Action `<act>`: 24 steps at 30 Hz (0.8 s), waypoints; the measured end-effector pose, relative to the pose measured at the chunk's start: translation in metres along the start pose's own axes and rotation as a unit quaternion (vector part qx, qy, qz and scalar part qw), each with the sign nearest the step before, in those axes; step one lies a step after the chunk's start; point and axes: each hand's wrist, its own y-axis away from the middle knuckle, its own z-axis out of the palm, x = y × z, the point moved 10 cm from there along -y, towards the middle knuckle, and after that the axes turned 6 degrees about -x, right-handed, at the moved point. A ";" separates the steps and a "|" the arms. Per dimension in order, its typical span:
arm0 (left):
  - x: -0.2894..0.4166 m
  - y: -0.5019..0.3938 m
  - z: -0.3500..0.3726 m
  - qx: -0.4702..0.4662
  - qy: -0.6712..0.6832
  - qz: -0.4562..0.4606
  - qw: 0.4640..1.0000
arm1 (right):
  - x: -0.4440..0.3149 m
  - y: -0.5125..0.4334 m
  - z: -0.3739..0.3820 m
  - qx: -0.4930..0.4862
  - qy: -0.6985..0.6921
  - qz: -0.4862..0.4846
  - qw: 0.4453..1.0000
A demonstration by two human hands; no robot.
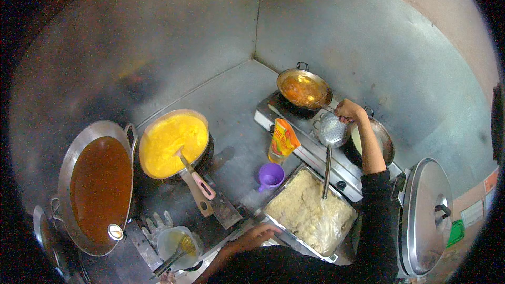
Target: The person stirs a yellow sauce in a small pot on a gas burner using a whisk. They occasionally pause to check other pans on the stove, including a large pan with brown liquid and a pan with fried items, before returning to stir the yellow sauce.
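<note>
My right hand [347, 111] is closed around the thin handle of a utensil that reaches into a wok [285, 74] of bubbling oil on the stove's far burner. Orange-brown food [300, 90] fries in it; the utensil's head is hidden. Just below that hand lies a perforated metal skimmer [333, 130], its handle [327, 173] reaching over a metal tray [307, 249]. A pale crumbly coating [303, 209] and a clear plastic bag [325, 225] are in the tray. My left hand [256, 234] is at the tray's near left corner, fingers extended, with nothing visible in it.
A second wok [386, 146] with pale contents sits under my right forearm. Nearby are an orange pouch [285, 138], a purple cup [271, 175] and a lidded steel pot [424, 213]. Leftward stand a pan of yellow mixture [169, 142], a large wok of brown liquid [102, 189] and a whisk in a plastic container [167, 240].
</note>
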 end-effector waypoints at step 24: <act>-0.022 0.029 0.027 0.001 0.025 -0.046 0.999 | -0.062 0.033 0.020 0.117 -0.232 -0.078 0.962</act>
